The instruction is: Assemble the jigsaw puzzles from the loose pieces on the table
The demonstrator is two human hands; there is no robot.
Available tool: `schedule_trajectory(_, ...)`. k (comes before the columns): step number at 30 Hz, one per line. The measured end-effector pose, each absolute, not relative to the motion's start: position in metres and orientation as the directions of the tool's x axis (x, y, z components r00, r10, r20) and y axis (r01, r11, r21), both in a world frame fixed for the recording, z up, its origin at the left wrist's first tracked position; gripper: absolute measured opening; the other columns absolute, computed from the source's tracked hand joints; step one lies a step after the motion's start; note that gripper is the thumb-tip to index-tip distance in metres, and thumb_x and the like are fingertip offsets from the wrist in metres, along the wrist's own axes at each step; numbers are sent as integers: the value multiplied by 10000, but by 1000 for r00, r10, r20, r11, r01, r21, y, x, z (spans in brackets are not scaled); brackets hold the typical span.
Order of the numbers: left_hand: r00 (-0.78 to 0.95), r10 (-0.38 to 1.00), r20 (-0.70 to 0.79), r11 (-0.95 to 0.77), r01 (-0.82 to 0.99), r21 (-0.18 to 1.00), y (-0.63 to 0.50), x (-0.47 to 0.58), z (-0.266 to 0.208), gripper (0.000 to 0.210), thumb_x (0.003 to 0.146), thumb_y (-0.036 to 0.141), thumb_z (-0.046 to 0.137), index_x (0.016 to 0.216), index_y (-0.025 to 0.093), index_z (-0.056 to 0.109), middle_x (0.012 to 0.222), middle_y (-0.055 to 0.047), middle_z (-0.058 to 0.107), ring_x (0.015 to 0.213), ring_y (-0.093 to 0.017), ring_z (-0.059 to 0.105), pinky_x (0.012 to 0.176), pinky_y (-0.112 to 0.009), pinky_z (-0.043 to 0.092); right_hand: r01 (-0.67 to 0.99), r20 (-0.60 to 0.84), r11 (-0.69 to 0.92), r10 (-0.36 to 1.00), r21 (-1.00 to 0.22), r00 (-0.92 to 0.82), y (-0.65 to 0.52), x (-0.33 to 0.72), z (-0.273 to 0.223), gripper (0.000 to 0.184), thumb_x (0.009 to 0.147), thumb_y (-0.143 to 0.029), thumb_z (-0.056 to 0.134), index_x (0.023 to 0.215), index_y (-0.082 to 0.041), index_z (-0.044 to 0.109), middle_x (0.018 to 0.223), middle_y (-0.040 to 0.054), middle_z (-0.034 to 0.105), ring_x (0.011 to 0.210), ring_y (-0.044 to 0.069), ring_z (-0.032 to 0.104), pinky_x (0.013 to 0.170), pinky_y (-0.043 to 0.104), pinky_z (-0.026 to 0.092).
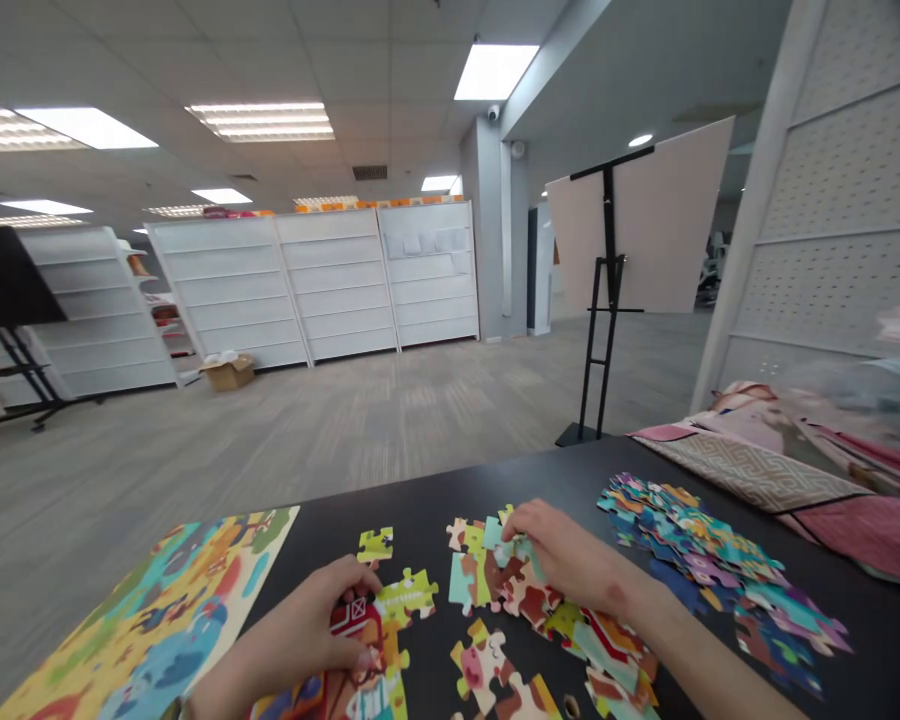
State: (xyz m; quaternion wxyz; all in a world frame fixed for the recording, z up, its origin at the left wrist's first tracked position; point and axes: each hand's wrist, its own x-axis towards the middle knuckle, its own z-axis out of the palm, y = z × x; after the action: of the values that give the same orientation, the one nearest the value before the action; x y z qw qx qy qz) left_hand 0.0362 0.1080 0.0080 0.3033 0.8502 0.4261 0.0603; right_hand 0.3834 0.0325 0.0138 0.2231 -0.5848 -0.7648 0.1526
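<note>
My left hand (311,625) rests on a joined section of jigsaw puzzle (382,690) showing a red barn, its thumb and fingers apart on the pieces. A green jigsaw piece strip (407,596) sticks out beyond its fingertips. My right hand (559,552) is bent over a loose heap of jigsaw pieces (526,595), fingers closed around a pale blue piece (523,550) that they partly hide. A pink-nosed cow piece (482,665) lies between the hands. One green piece (376,544) lies alone above my left hand.
A colourful picture sheet (172,600) lies at the left of the black table (450,492). Another pile of blue and purple jigsaw pieces (709,550) is on the right, beside pink patterned fabric (780,470). Beyond stand a black easel (600,350) and white shelves (330,290).
</note>
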Motion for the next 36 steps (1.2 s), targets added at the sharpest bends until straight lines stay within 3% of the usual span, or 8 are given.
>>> schedule_trajectory(3, 625, 765, -156, -450, 691, 565, 108, 37, 9, 412, 656, 276, 761, 1053, 256, 655, 1117, 0, 628, 1014, -249, 574, 884, -290, 430, 805, 73, 291, 952, -517, -297, 29, 392, 14, 266, 758, -141, 629, 981, -254, 719, 1079, 32, 646, 1082, 251, 573, 987, 370, 414)
schedule_trajectory(8, 635, 751, -181, -441, 686, 578, 108, 37, 8, 418, 673, 278, 735, 1079, 252, 635, 1150, -9, 624, 1062, -264, 572, 914, -302, 427, 806, -44, 243, 948, -540, -316, 27, 398, 11, 384, 611, -337, 836, 967, -261, 714, 1141, 23, 611, 1142, 275, 540, 970, 358, 423)
schedule_trajectory(14, 631, 743, -225, -421, 700, 577, 109, 37, 6, 427, 679, 294, 716, 1096, 256, 634, 1147, -9, 636, 1074, -280, 571, 928, -313, 433, 846, 34, 141, 989, -514, -144, 33, 396, 9, 166, 777, -279, 700, 935, -245, 664, 953, 3, 667, 991, 211, 595, 813, 265, 428)
schedule_trajectory(20, 627, 741, -241, -408, 705, 580, 110, 38, 6, 456, 647, 217, 688, 1099, 248, 634, 1139, -4, 637, 1088, -278, 567, 942, -304, 426, 875, 117, 106, 991, -472, -57, 31, 401, 26, 179, 913, -242, 498, 921, -205, 673, 966, 48, 670, 941, 205, 605, 849, 300, 401)
schedule_trajectory(24, 642, 736, -216, -425, 685, 592, 111, 38, 6, 438, 648, 234, 710, 1079, 246, 633, 1107, 5, 640, 1047, -269, 576, 901, -293, 437, 875, 14, 55, 998, -481, -55, 2, 392, 28, 80, 773, -297, 666, 787, -224, 693, 859, 12, 685, 826, 199, 631, 723, 272, 414)
schedule_trajectory(27, 647, 740, -184, -437, 670, 600, 111, 37, 6, 426, 646, 221, 724, 1063, 253, 641, 1117, 7, 633, 1046, -261, 574, 901, -293, 434, 865, -78, -62, 997, -498, 26, -18, 381, 19, 325, 595, -263, 776, 909, -238, 695, 987, 31, 674, 908, 246, 631, 756, 293, 438)
schedule_trajectory(33, 640, 756, -139, -457, 667, 588, 110, 30, 3, 537, 561, 266, 848, 1067, 256, 669, 1102, 2, 625, 1016, -252, 577, 871, -287, 444, 782, -140, -126, 989, -611, 49, -13, 377, 9, 647, 525, -140, 719, 1153, -286, 669, 1084, 35, 673, 1038, 279, 622, 858, 311, 460)
schedule_trajectory(36, 633, 758, -155, -444, 676, 589, 111, 24, 2, 634, 509, 289, 883, 1107, 275, 676, 1068, 9, 628, 970, -246, 593, 801, -275, 451, 811, -85, -22, 996, -585, -34, 2, 375, 17, 453, 586, -116, 643, 1005, -270, 713, 950, 19, 683, 919, 241, 627, 785, 299, 448)
